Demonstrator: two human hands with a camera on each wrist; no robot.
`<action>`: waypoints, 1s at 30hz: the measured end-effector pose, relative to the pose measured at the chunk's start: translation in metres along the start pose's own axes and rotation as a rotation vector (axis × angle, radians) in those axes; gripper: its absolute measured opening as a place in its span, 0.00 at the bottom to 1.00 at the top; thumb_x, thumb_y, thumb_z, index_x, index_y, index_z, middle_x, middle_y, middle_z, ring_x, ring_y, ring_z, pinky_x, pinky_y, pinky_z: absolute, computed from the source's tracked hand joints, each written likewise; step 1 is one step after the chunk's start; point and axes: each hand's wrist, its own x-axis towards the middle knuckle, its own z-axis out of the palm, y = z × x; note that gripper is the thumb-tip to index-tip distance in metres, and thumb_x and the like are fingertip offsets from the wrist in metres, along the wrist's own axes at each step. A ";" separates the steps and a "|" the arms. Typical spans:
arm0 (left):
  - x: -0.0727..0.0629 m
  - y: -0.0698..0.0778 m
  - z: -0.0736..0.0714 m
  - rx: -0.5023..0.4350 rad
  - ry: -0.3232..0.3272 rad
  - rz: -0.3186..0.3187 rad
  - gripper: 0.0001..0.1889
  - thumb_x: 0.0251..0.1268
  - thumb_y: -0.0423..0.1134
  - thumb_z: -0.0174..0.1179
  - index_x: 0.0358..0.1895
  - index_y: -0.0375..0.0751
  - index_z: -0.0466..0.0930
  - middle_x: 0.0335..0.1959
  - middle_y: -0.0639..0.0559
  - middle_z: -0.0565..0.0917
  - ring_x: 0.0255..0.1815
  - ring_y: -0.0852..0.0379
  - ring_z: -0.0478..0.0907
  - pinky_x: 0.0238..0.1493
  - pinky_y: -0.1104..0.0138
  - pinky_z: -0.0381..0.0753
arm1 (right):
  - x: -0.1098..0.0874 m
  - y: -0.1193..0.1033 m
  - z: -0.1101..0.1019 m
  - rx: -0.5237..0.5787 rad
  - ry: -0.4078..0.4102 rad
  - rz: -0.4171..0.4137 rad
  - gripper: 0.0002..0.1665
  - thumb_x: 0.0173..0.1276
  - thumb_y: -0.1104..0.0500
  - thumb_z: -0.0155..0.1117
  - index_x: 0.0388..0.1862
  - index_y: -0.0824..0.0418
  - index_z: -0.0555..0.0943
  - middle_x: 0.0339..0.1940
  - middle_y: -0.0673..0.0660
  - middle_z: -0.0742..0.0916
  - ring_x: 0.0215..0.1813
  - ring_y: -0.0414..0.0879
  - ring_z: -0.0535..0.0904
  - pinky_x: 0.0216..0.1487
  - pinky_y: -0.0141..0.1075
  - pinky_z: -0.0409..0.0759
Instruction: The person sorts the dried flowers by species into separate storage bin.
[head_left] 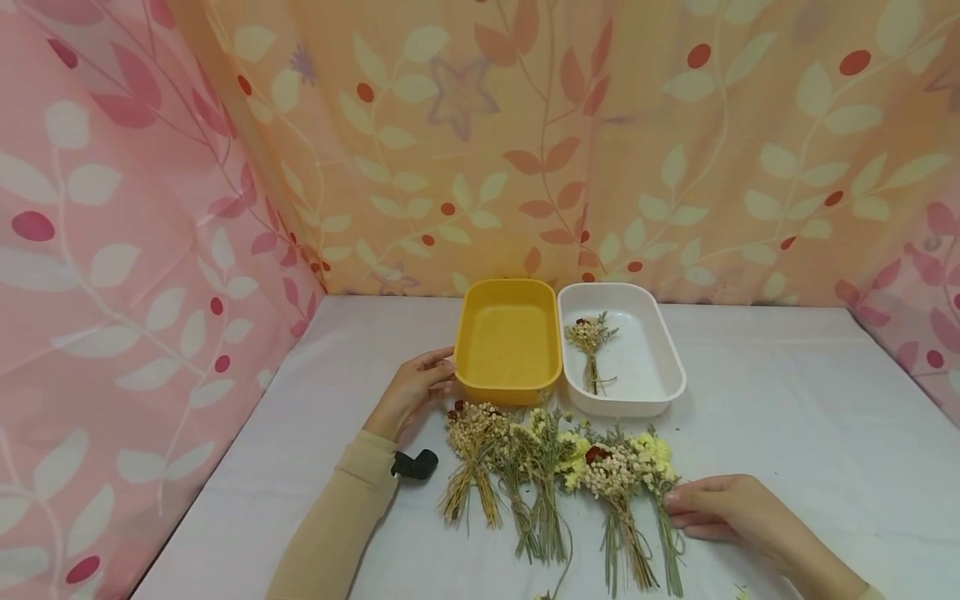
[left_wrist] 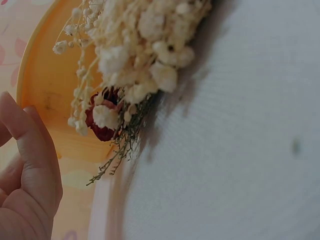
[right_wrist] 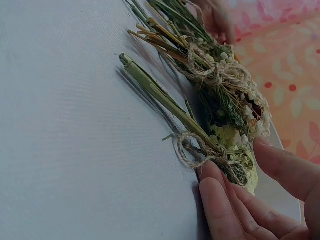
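My left hand [head_left: 411,390] touches the left side of the yellow plastic container [head_left: 508,346], its fingers at the rim. In the left wrist view, a dried-flower bouquet [left_wrist: 145,55] with cream blooms and a dark red flower lies close to that hand. My right hand [head_left: 738,515] is at the rightmost bouquet [head_left: 664,510], a yellow-flowered one tied with twine. Seen from the right wrist, its fingertips [right_wrist: 215,175] are beside the twine bow [right_wrist: 192,150], with the thumb spread apart from them. Several bouquets lie in a row between my hands, stems towards me.
Right of the yellow container stands a white container [head_left: 637,367] with a small bouquet [head_left: 591,337] inside. A white cloth [head_left: 810,400] covers the table. Patterned curtains [head_left: 525,150] hang behind and at both sides. Bits of flower lie near the front edge.
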 end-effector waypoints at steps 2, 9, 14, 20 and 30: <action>-0.001 0.000 0.000 -0.002 0.001 -0.001 0.26 0.73 0.36 0.58 0.72 0.38 0.68 0.43 0.52 0.82 0.35 0.64 0.83 0.33 0.75 0.82 | 0.001 0.001 -0.001 0.012 -0.021 -0.001 0.25 0.71 0.55 0.65 0.54 0.77 0.81 0.42 0.59 0.91 0.43 0.46 0.89 0.46 0.38 0.87; -0.001 -0.001 0.000 0.007 -0.002 0.009 0.27 0.72 0.37 0.59 0.72 0.38 0.69 0.44 0.50 0.82 0.34 0.64 0.83 0.34 0.75 0.83 | 0.004 0.002 -0.001 0.069 -0.055 0.017 0.22 0.71 0.56 0.65 0.53 0.74 0.82 0.41 0.58 0.91 0.43 0.45 0.89 0.47 0.38 0.87; -0.002 -0.001 -0.001 0.003 -0.013 0.022 0.28 0.73 0.37 0.59 0.73 0.36 0.67 0.44 0.50 0.81 0.34 0.64 0.83 0.34 0.75 0.83 | 0.007 0.003 0.001 0.142 -0.071 0.041 0.22 0.70 0.57 0.65 0.54 0.74 0.81 0.43 0.57 0.91 0.45 0.45 0.89 0.49 0.38 0.87; -0.001 0.000 0.000 -0.004 -0.006 -0.005 0.26 0.73 0.36 0.58 0.73 0.39 0.68 0.45 0.50 0.81 0.34 0.65 0.82 0.34 0.76 0.82 | 0.010 0.004 0.005 0.196 -0.036 0.047 0.23 0.69 0.58 0.67 0.54 0.76 0.79 0.41 0.54 0.91 0.44 0.44 0.89 0.50 0.38 0.86; -0.001 0.000 0.000 0.003 -0.006 -0.005 0.27 0.73 0.37 0.58 0.73 0.39 0.68 0.43 0.53 0.81 0.34 0.65 0.82 0.34 0.75 0.82 | 0.009 0.004 0.015 0.204 0.054 0.032 0.22 0.67 0.60 0.69 0.54 0.74 0.79 0.41 0.49 0.90 0.44 0.39 0.87 0.50 0.37 0.86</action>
